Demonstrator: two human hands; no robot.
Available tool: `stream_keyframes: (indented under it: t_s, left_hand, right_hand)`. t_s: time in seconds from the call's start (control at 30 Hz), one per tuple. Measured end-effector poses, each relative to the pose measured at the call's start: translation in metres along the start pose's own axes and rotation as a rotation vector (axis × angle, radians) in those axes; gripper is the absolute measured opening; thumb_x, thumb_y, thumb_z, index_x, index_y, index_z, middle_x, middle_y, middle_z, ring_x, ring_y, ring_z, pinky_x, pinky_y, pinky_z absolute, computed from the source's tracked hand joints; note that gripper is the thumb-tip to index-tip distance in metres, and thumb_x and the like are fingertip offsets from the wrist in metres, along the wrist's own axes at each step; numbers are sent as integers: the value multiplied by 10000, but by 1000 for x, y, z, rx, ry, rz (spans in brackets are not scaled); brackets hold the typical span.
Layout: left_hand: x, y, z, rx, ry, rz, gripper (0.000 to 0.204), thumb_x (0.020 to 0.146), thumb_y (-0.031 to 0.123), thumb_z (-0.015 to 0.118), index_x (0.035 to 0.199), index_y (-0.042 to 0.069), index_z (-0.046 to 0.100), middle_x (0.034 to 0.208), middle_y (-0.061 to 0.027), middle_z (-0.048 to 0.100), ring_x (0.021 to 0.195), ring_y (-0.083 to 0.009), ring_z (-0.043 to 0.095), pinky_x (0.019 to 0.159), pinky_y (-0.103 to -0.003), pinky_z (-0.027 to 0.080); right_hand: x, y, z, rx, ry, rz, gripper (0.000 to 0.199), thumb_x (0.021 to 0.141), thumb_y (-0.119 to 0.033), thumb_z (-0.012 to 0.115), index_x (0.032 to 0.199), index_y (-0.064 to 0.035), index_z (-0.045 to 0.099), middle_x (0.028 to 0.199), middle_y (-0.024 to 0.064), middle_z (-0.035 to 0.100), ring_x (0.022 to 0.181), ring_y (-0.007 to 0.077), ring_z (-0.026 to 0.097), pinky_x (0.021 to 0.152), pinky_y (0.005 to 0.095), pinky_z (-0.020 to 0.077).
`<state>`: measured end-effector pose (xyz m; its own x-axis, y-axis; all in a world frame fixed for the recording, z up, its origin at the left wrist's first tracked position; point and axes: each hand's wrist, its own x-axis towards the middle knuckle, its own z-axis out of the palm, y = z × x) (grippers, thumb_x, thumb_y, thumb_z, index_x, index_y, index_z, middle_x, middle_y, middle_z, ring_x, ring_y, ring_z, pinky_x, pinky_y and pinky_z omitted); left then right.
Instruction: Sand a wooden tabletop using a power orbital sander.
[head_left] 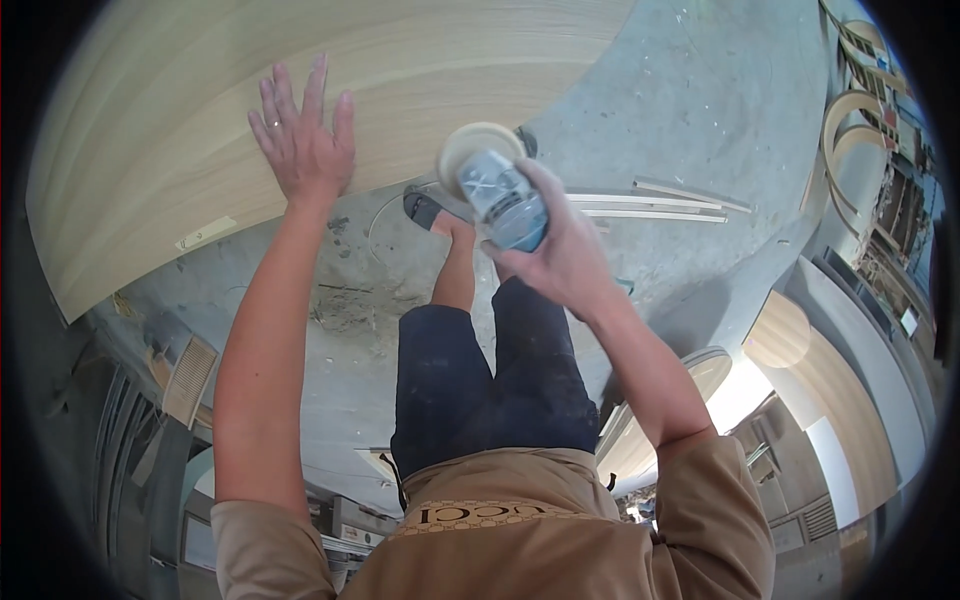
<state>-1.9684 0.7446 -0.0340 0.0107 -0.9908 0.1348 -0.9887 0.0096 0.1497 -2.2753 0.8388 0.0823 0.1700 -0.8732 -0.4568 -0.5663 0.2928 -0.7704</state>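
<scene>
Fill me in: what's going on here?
A person rests the left hand, fingers spread, on a large wood panel. The right hand grips a sander by the panel's edge, its round pad tilted; I can't tell whether it touches. Pale strips lie on the floor.

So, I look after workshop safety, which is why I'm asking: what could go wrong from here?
The bare left hand lies flat on the wood-grain board; the round-pad tool in the right hand might catch it if it strayed that way.

The visible foot wears only a dark slipper, poor protection if the tool dropped.

Pale strips lie on the floor nearby and could trip someone.
</scene>
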Motion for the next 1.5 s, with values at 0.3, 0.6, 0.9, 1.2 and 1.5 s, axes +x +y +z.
stream_keyframes:
  t_s: [0.3, 0.6, 0.9, 1.2, 1.5]
  left_hand:
    - [2, 2, -3, -25, -9, 18, 606, 1060, 539, 496, 1623, 322, 436, 1717, -178, 292, 1596, -405, 225, 1287, -600, 100]
    - [3, 2, -10, -27, -31, 26, 614, 1066, 470, 513, 1637, 263, 420, 1719, -211, 272, 1597, -426, 214, 1283, -606, 96]
    - [5, 6, -15, -25, -81, 25, 618, 1068, 420, 517, 1638, 203, 417, 1724, -234, 248, 1598, -447, 195, 1277, -617, 90]
    - [6, 10, -16, -8, -101, 18, 608, 1071, 393, 511, 1629, 166, 427, 1731, -227, 238, 1604, -443, 182, 1276, -615, 89]
    - [7, 7, -19, 4, -109, 33, 614, 1074, 393, 498, 1633, 152, 414, 1732, -228, 232, 1603, -447, 178, 1277, -611, 89]
  right_hand:
    - [38, 34, -97, 103, 169, 67, 937, 779, -193, 919, 1558, -65, 415, 1370, 169, 640, 1257, 241, 621, 1080, 386, 494]
    - [62, 35, -128, 93, 229, 102, 900, 793, -274, 918, 1524, -73, 433, 1263, 199, 711, 1168, 267, 695, 1011, 398, 542]
    - [60, 36, -130, -16, 4, 28, 896, 750, -225, 912, 1522, -108, 472, 1318, 216, 681, 1225, 382, 677, 1013, 442, 541]
    - [130, 59, -221, 52, 232, -17, 888, 787, -259, 919, 1517, -70, 451, 1292, 187, 705, 1210, 281, 679, 1053, 399, 517]
    - [86, 42, -175, -66, -121, 13, 940, 730, -182, 920, 1545, -113, 457, 1343, 214, 663, 1250, 403, 657, 1031, 439, 534]
